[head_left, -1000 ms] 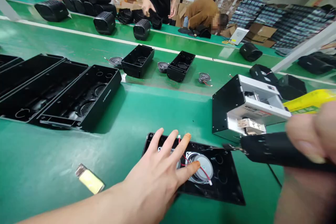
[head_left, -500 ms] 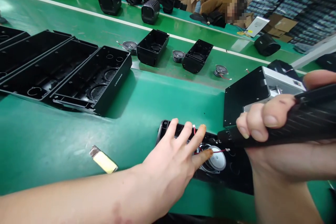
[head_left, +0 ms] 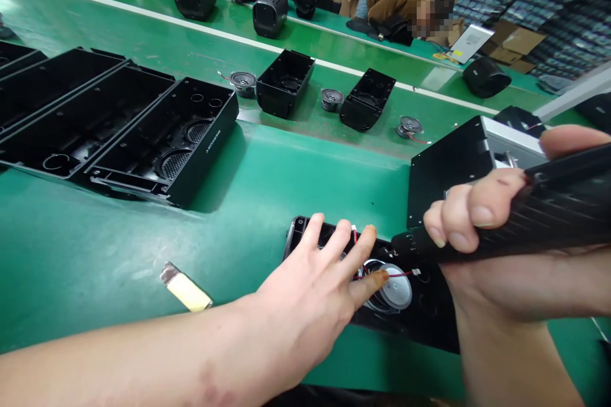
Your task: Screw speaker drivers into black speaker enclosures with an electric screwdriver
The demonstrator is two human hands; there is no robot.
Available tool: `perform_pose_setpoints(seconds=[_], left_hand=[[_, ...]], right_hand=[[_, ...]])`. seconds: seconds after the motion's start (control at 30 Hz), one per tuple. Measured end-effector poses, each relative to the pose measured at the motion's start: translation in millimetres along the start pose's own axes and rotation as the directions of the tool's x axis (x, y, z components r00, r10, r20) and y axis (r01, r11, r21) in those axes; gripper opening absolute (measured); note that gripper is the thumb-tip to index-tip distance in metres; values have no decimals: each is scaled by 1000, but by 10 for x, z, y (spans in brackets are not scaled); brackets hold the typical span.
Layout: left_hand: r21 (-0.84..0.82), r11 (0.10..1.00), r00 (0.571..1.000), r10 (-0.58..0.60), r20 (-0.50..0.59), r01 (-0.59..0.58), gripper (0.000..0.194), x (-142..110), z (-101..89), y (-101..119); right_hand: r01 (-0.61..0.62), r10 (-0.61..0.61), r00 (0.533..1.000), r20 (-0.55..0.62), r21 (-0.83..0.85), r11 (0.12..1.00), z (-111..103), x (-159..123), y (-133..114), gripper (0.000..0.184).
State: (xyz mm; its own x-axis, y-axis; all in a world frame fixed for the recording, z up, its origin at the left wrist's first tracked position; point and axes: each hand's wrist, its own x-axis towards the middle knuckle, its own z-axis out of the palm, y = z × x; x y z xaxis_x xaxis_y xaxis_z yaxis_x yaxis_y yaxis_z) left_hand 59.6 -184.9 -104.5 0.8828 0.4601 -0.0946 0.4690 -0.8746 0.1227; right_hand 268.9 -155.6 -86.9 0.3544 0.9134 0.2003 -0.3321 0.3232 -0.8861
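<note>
Rested a left hand (head_left: 305,305), fingers spread and grasping nothing, over a black panel (head_left: 432,324), near and right of centre on the green table (head_left: 296,172). Wrapped a right hand (head_left: 487,200) round a black screwdriver (head_left: 563,210), nose at the panel's far side. Saw there a speaker (head_left: 397,287), silvery and round, crossed by a red wire (head_left: 403,275); at left, open-topped black cabinets (head_left: 210,152), the rightmost with two mesh grilles (head_left: 175,165) inside; far, two smaller boxes (head_left: 274,98) beside loose speakers (head_left: 243,81).
</note>
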Motion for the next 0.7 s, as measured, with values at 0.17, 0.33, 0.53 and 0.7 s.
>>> perform_pose_setpoints(seconds=[0.17,0.33,0.53,0.7], left_hand=[[-10,1000,1000,3,-8,-3,81,13,10,-20],[-24,1000,1000,5,-4,-5,82,28,6,-36],[-34,999,998,6,61,-4,89,52,-13,-39],[-34,999,995,12,103,-8,88,64,-23,-42]], right_hand=[[127,-109,982,152,-110,986,94,-28,1,58],[144,-135,942,308,-6,990,54,-37,36,68],[-12,-6,967,254,71,997,197,-196,8,53],[-97,54,961,273,148,984,224,-200,22,53]])
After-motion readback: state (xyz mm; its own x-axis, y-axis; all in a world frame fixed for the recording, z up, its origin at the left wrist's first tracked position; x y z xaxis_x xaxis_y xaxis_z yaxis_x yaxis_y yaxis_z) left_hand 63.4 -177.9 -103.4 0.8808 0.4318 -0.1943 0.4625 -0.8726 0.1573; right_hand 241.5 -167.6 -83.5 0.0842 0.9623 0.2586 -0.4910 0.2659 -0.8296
